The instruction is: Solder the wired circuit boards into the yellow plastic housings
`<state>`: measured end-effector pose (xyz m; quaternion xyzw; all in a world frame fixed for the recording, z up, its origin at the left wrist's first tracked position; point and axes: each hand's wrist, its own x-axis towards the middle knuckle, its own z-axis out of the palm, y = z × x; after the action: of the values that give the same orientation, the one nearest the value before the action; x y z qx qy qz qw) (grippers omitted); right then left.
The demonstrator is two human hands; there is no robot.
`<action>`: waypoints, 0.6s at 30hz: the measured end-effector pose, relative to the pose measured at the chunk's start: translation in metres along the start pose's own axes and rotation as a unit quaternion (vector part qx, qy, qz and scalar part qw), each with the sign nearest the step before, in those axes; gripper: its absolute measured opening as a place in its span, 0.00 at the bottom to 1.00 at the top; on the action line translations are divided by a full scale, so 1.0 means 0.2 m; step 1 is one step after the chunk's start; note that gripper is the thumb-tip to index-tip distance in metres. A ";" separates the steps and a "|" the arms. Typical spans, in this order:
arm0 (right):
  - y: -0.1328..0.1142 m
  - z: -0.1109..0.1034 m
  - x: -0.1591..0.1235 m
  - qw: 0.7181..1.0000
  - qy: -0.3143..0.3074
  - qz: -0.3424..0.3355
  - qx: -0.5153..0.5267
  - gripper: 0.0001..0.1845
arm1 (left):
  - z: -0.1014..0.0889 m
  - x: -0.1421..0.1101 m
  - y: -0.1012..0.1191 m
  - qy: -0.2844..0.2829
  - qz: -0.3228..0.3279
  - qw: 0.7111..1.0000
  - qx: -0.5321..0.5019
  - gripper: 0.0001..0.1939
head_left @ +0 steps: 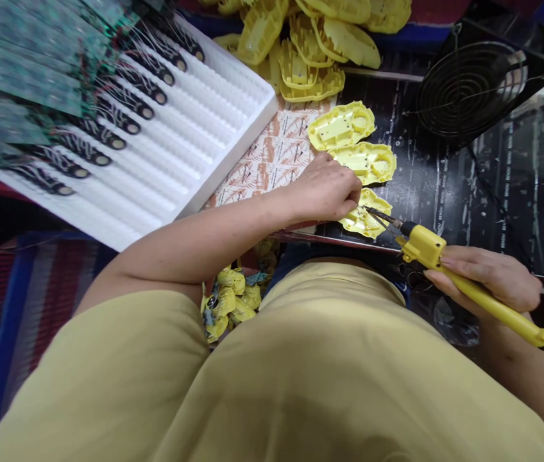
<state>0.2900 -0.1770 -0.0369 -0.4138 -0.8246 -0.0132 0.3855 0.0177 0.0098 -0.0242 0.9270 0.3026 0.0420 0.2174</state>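
The right hand [493, 276] is clamped on a yellow tool [423, 247], whose slender dark tip reaches over the nearest yellow shell [361, 223]; contact cannot be confirmed at this angle. The left hand [327, 189] is curled over the same shell, its fingertips hidden, so whether they grip anything cannot be told. This shell lies near the front edge of the dark worktop [416, 167], in a row with a middle shell [378, 163] and a far shell [342, 125]. A white foam tray [224, 115] stands to the left.
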 end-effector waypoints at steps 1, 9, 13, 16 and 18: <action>0.00 -0.01 0.02 1.000 -0.014 -0.011 0.000 0.07 | 0.01 0.01 -0.01 0.006 0.004 1.000 -0.002 0.11; 0.08 -0.10 -0.03 0.999 -0.040 0.031 0.002 0.08 | 0.04 0.03 -0.04 0.026 0.003 0.999 -0.044 0.05; 0.13 -0.12 -0.08 0.997 -0.049 0.044 -0.027 0.12 | 0.01 0.04 -0.01 0.015 -0.005 0.999 -0.043 0.05; 0.11 -0.08 -0.08 0.996 0.015 0.036 -0.075 0.07 | -0.01 0.04 0.03 -0.004 -0.008 1.000 0.000 0.06; 0.09 -0.04 -0.09 0.988 0.057 0.091 -0.112 0.12 | -0.04 0.05 0.06 -0.017 -0.014 0.999 0.046 0.07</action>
<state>0.3147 -0.1794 -0.0482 -0.5262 -0.7534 -0.0938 0.3830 0.0303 0.0090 -0.0126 0.9322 0.3136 0.0091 0.1806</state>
